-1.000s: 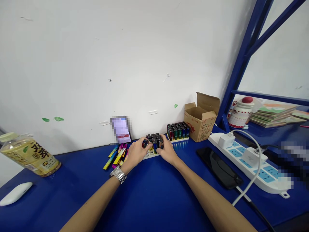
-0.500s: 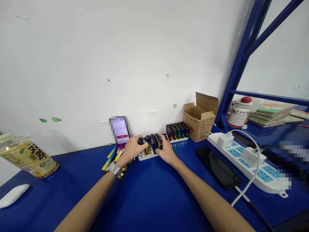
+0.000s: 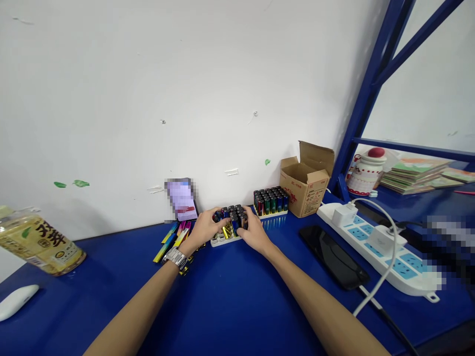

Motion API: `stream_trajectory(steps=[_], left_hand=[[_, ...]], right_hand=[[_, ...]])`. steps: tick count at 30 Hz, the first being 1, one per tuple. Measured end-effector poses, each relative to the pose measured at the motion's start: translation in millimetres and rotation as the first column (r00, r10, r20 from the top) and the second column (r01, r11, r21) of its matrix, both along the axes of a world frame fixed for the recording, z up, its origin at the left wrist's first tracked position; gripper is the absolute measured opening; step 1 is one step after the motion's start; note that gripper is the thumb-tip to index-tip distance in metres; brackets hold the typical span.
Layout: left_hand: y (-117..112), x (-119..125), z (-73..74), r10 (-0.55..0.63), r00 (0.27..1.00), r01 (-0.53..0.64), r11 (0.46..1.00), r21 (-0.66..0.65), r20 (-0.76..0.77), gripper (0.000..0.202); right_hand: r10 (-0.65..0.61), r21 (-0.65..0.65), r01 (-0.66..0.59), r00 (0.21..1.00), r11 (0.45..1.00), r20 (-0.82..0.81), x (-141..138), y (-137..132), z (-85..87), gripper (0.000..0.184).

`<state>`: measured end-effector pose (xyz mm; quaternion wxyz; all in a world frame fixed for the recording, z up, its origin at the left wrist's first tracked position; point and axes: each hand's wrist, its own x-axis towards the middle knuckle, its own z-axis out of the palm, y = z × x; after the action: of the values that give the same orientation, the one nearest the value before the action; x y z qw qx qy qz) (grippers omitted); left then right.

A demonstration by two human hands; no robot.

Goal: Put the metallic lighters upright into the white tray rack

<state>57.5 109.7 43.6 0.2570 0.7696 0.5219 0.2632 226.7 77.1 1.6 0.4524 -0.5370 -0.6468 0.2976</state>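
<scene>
Clock directions are taken from the near tray (image 3: 223,242), which lies on the desk (image 3: 230,301) with 12 o'clock toward the wall (image 3: 208,99). It carries a group of black-topped batteries (image 3: 234,214). The left hand (image 3: 208,229), at 9 o'clock, has thumb and fingers curled at the group; fingertips are partly hidden, so whether it pinches a battery cannot be told. A gold battery (image 3: 226,232) leans just below the left thumb. The right hand (image 3: 256,232), at 3 o'clock, curves around the opposite end, touching the batteries; its grip cannot be told. At 2 o'clock stands a filled second tray (image 3: 273,215), with an open carton (image 3: 305,195) just beyond. Shiny strips (image 3: 166,246) lie at 9 o'clock.
</scene>
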Motion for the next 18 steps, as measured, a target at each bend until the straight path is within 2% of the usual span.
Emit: stream_trajectory(steps=[4, 8, 11, 13, 15, 18], left_hand=[[-3, 0, 3.5, -0.028, 0.990, 0.030, 0.999, -0.016, 0.137, 0.047], [-5, -4, 14.7, 0.086, 0.967, -0.088, 0.996, -0.004, 0.241, 0.032], [-3, -12, 26.0, 0.262, 0.952, -0.238, 0.958, -0.157, 0.158, 0.032], [-3, -17, 31.1, 0.321, 0.946, -0.293, 0.910, -0.295, 0.052, 0.035], [-4, -20, 32.0, 0.311, 0.950, -0.294, 0.880, -0.373, -0.015, 0.033], [-6, -21, 26.3, 0.216, 0.972, -0.233, 0.890, -0.393, -0.088, 0.033]], right_hand=[[-0.020, -0.029, 0.021, 0.999, 0.999, 0.035, -1, -2, 4.2, 0.059], [-0.097, -0.051, 0.102, 0.991, 0.994, 0.089, 5, 1, 5.5, 0.066], [-0.176, -0.045, 0.179, 0.982, 0.983, 0.068, 14, 5, 2.6, 0.073], [-0.211, -0.019, 0.212, 0.977, 0.977, 0.046, 19, 7, 0.2, 0.073], [-0.227, 0.007, 0.227, 0.973, 0.974, 0.040, 23, 7, -1.7, 0.072], [-0.237, 0.022, 0.236, 0.970, 0.972, 0.053, 24, 7, -3.2, 0.071]])
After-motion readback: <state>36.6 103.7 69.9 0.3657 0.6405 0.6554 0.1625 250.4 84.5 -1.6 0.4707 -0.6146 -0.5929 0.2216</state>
